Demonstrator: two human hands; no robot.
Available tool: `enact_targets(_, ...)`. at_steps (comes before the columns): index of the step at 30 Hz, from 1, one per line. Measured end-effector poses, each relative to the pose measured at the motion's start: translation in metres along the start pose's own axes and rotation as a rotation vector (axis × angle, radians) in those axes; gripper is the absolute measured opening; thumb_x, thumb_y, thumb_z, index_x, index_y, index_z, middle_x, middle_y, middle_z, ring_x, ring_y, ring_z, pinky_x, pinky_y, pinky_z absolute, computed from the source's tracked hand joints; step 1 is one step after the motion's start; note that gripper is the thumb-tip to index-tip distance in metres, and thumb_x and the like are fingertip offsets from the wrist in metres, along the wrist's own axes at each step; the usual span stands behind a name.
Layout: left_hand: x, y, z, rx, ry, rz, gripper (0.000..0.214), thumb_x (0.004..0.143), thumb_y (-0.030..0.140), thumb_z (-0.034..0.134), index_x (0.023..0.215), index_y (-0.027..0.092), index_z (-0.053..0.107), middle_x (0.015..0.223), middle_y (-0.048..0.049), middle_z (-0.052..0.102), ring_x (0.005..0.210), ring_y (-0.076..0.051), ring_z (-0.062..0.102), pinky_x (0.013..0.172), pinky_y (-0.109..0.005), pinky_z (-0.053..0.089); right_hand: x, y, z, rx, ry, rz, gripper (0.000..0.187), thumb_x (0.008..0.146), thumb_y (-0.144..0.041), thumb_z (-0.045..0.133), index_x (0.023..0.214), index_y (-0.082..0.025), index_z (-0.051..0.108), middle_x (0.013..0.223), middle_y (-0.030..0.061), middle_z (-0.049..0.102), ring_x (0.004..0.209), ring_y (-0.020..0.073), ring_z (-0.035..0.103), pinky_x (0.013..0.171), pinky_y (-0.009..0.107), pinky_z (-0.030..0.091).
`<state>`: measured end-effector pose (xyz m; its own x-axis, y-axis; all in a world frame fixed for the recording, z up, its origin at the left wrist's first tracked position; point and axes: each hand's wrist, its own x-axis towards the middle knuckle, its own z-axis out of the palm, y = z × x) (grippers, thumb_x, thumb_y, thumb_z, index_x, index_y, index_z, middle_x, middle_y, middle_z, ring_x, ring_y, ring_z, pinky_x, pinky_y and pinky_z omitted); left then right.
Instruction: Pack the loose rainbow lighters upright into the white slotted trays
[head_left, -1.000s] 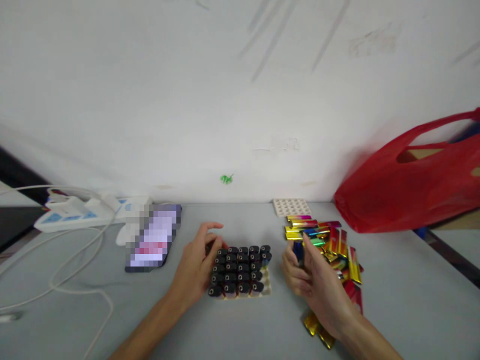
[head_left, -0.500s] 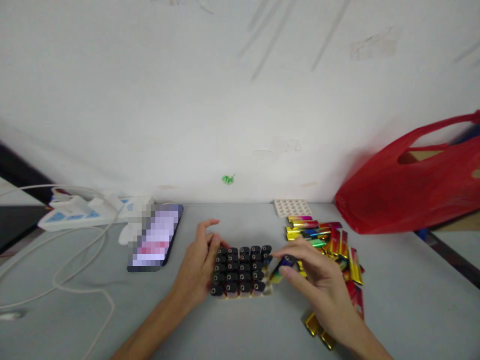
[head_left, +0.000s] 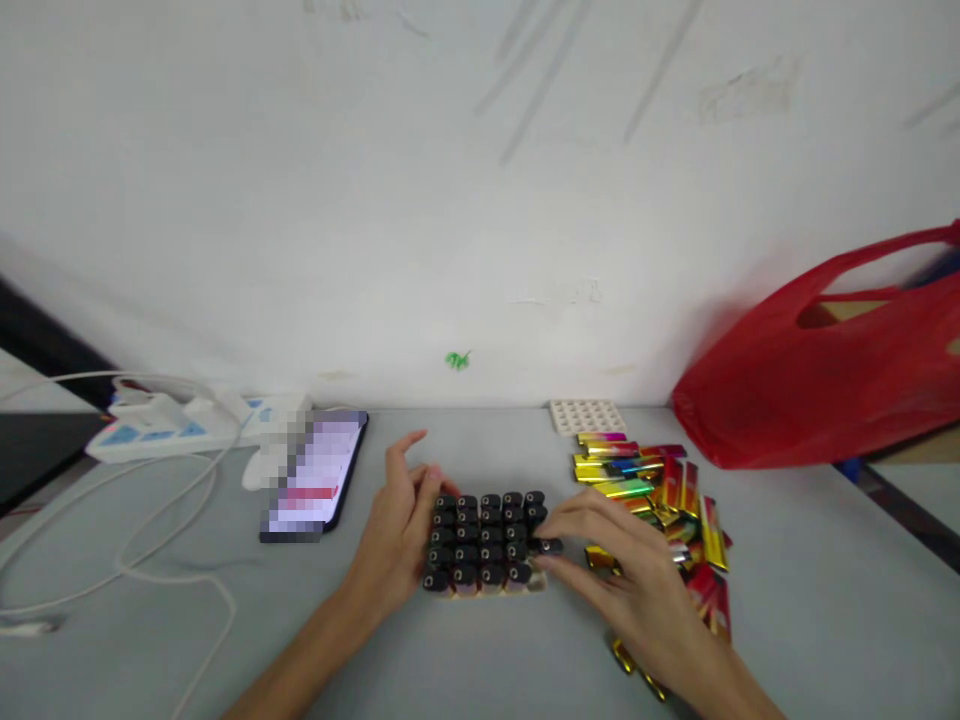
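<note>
A pale tray on the table carries rows of upright, lighter-like pieces with black oval ends and a small ring on each. My left hand grips its left side and back left corner, thumb and lower fingers against it, index finger raised. Between the thumb and fingers of my right hand is one more black-ended lighter-like piece, upright at the tray's right column; my fingers partly hide it. To the right lies a loose pile of shiny gold, red and green pieces, partly behind my right hand.
A second pale tray with holes lies by the wall. On the left are a phone, a power strip and loose white cables. A red bag stands at the back right.
My right hand has moved slightly left, bringing the tilted lighter-like piece upright over the tray's right column. My left hand stays at the tray's left side.
</note>
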<state>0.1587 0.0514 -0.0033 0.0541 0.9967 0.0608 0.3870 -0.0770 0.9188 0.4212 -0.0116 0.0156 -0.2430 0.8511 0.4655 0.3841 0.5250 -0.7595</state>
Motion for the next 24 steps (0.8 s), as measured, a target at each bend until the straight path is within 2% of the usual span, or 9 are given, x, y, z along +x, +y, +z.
enact_targets(9, -0.001, 0.001, -0.001, -0.009, -0.008, -0.007, 0.065, 0.111, 0.058, 0.044, 0.162, 0.021, 0.028, 0.093, -0.0026, 0.079, 0.084, -0.027, 0.075, 0.081, -0.04, 0.053, 0.0, 0.004, -0.003, -0.045, -0.035, 0.048, 0.017, 0.106, -0.029, 0.077, 0.122, -0.035, 0.079, 0.113, 0.0042, 0.078, 0.104, 0.0253, 0.074, 0.092, 0.04, 0.058)
enact_targets(12, -0.001, 0.001, 0.0, -0.029, -0.007, -0.015, 0.065, 0.111, 0.058, 0.045, 0.162, 0.022, 0.028, 0.093, -0.0026, 0.079, 0.085, -0.027, 0.075, 0.081, -0.04, 0.053, -0.001, 0.001, -0.002, -0.065, -0.013, 0.064, 0.023, 0.103, -0.032, 0.08, 0.125, -0.034, 0.075, 0.115, 0.0049, 0.078, 0.105, 0.0273, 0.072, 0.093, 0.041, 0.056)
enact_targets(14, -0.001, 0.002, 0.0, -0.033, -0.012, -0.02, 0.065, 0.111, 0.058, 0.045, 0.163, 0.022, 0.027, 0.093, -0.0023, 0.079, 0.084, -0.027, 0.075, 0.081, -0.04, 0.053, -0.002, 0.002, -0.003, -0.121, 0.041, 0.079, 0.024, 0.105, -0.032, 0.075, 0.128, -0.033, 0.071, 0.121, 0.0062, 0.076, 0.112, 0.0296, 0.069, 0.098, 0.044, 0.053)
enact_targets(17, -0.001, 0.002, 0.0, -0.022, -0.014, -0.024, 0.065, 0.111, 0.058, 0.044, 0.163, 0.022, 0.027, 0.093, -0.0023, 0.079, 0.083, -0.026, 0.074, 0.08, -0.04, 0.052, -0.002, 0.012, -0.009, -0.332, 0.227, 0.12, 0.017, 0.11, -0.027, 0.057, 0.122, -0.029, 0.069, 0.122, 0.0094, 0.072, 0.119, 0.0329, 0.063, 0.103, 0.049, 0.045)
enact_targets(19, -0.001, 0.002, 0.0, -0.024, -0.011, -0.025, 0.065, 0.111, 0.058, 0.044, 0.163, 0.022, 0.028, 0.093, -0.002, 0.079, 0.083, -0.026, 0.073, 0.079, -0.039, 0.052, -0.001, 0.025, -0.016, -0.572, 0.344, 0.176, 0.017, 0.108, -0.025, 0.054, 0.115, -0.025, 0.07, 0.116, 0.0122, 0.069, 0.114, 0.0351, 0.06, 0.1, 0.052, 0.042)
enact_targets(21, -0.001, 0.001, 0.0, -0.031, -0.014, -0.023, 0.064, 0.111, 0.057, 0.045, 0.162, 0.022, 0.029, 0.092, -0.0016, 0.079, 0.082, -0.026, 0.073, 0.08, -0.039, 0.052, -0.001, 0.039, -0.024, -0.826, 0.361, 0.274, 0.021, 0.106, -0.023, 0.055, 0.117, -0.022, 0.073, 0.117, 0.0152, 0.065, 0.112, 0.0375, 0.056, 0.097, 0.052, 0.041)
enact_targets(24, -0.001, 0.001, 0.0, -0.029, -0.018, -0.015, 0.062, 0.111, 0.056, 0.044, 0.16, 0.022, 0.032, 0.093, -0.002, 0.079, 0.084, -0.026, 0.074, 0.082, -0.04, 0.052, -0.003, 0.053, -0.032, -1.074, 0.299, 0.412, 0.03, 0.108, -0.023, 0.052, 0.126, -0.023, 0.077, 0.12, 0.0181, 0.06, 0.11, 0.0399, 0.052, 0.089, 0.05, 0.039)
